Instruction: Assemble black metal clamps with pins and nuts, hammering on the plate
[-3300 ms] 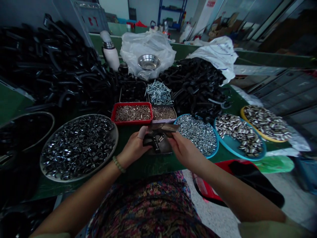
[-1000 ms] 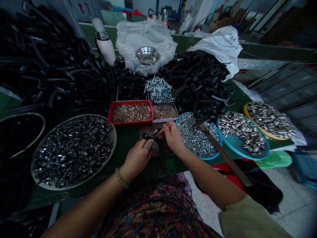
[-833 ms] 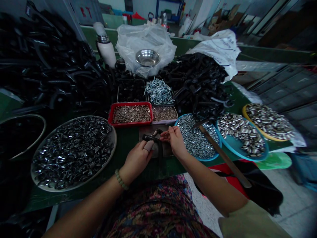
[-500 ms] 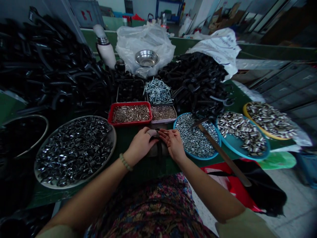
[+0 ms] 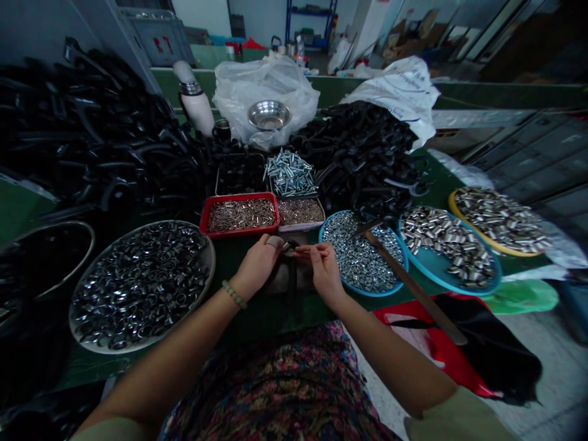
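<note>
My left hand, with a bead bracelet at the wrist, is closed on a small shiny dark metal part. It resembles the rings in the big tray, but its exact kind is unclear. My right hand is pinched together at the right side of this part, fingertips almost touching it. Whatever lies between those fingertips is too small to make out. Below both hands is a dark block on the green table. Just beyond them stand a red tray of small metal pins and a tray of tiny rivet-like pieces.
A large round tray of dark rings lies left. At right are a blue basin of small nuts, a hammer resting across its rim, and a basin of metal sleeves. Screws and heaps of black handles stand behind.
My left hand has turned slightly, so more of the shiny part shows between the hands. The right fingers have shifted their pinch beside it. The whole view has tilted a little.
</note>
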`<state>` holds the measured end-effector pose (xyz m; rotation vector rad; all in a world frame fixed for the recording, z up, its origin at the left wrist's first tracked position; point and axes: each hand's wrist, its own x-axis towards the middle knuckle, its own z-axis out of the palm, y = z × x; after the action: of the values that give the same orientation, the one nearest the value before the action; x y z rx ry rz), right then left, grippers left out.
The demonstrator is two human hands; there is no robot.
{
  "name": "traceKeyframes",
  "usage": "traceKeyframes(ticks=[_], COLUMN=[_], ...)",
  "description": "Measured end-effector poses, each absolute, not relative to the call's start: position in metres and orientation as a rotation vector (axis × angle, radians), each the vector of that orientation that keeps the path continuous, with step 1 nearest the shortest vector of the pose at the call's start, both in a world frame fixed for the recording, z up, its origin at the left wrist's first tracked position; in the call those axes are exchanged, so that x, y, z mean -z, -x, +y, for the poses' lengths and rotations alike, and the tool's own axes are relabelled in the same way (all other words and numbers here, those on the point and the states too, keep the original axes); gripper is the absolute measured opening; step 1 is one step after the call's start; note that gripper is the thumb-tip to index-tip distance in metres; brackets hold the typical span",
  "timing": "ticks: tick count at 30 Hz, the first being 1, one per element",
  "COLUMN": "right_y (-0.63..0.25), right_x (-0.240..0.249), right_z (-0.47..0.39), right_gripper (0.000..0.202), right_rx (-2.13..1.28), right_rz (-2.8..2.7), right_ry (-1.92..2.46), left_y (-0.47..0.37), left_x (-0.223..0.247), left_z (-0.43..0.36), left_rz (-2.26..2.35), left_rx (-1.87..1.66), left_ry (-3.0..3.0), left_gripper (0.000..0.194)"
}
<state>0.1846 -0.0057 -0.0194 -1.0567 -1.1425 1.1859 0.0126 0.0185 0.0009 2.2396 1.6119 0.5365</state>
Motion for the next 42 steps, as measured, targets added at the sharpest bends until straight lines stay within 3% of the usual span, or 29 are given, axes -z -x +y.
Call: traceKeyframes(ticks=[3, 8, 11, 13, 18, 25, 33, 42], right_y=[-0.189, -0.187, -0.194, -0.211, -0.26, -0.235, -0.197, -0.209], right_x=[0.012, 0.004, -0.003, -0.007, -0.01, -0.019, -0.022, -0.013], right_z=[-0.006, -0.004, 0.0, 0.006, 0.033, 0.091, 0.154, 0.161], right_gripper=[0.022, 0.025, 0.022, 0.02, 0.021, 0.026, 0.02, 0.027], right_rx=[-1.06, -0.977, -0.934, -0.765, -0.21, 0.202, 0.003, -0.09], right_rz=[-1.367, -1.619, -1.699, -1.789, -2.293, -2.391, -2.671, -2.601], right_ry=[1.148, 1.25, 1.284, 1.306, 1.34, 1.716, 1.642, 1.681], left_y=[-0.003, 0.004, 0.004, 0.005, -0.001, -0.053, -0.056, -0.059], left_x=[-0.004, -0.003, 0.004, 0.003, -0.026, -0.035, -0.024, -0.033], left_z=[0.004, -0.033, -0.044, -0.04, 0.028, 0.132, 0.14, 0.145], left_rz=[1.592, 1.581, 1.536, 1.502, 1.614, 1.699, 1.777, 1.735], left_rx=[-0.726, -0.57, -0.521, -0.493, -0.602, -0.221, -0.228, -0.317], left_ry=[-2.097, -2.133, -2.19, -2.21, -2.394, -2.564, -2.511, -2.431], left_gripper=[0.023, 0.021, 0.036, 0.035, 0.026, 0.022, 0.023, 0.025])
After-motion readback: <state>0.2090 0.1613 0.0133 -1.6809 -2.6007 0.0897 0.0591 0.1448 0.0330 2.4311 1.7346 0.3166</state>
